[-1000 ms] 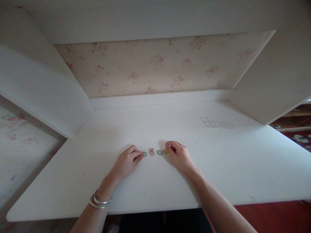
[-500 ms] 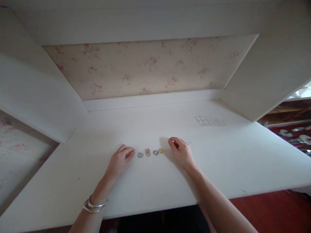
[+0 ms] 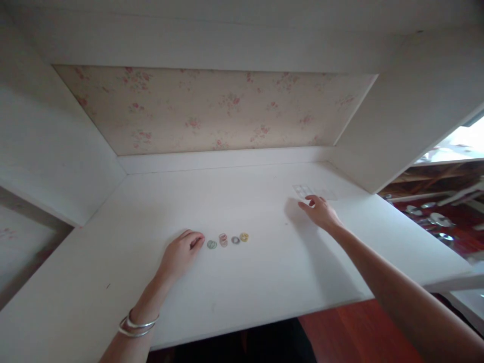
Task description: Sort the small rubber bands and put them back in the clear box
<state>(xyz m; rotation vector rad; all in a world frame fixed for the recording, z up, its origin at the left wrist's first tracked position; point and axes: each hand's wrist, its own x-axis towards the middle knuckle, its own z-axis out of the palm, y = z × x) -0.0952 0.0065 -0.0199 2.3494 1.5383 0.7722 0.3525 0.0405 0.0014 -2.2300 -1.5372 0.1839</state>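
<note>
Nearest the camera, the left hand (image 3: 180, 254), silver bangles on its wrist, lies knuckles-up on the white painted desk top (image 3: 113, 282), fingers curled loosely together and holding nothing; its fingertips (image 3: 197, 241) rest just left of a row of four small rings. That row is the landmark here: a green wire ring (image 3: 212, 244) closest to the left hand, then a pink coiled ring (image 3: 223, 240), a grey ring (image 3: 235, 240) and a yellow ring (image 3: 244, 236), lying side by side, close together.

Beyond the row and well to its right, the right hand (image 3: 320, 212) reaches out over the desk with fingers loosely spread and slightly bent, gripping nothing. Its fingertips are at the near edge of a flat clear plastic tray with small square compartments (image 3: 304, 190), which lies farther back and right of the row.

To do this reach well, the judgement is that the left hand should stay planted by the green ring so the row does not scatter, and the right fingers should come down flat on the tray's rim, since so thin and clear a sheet looks likely to skid on the smooth paint.

The tray's compartments appear empty, though it is too faint to be sure. Behind everything stands the floral-papered back panel (image 3: 212, 111).
</note>
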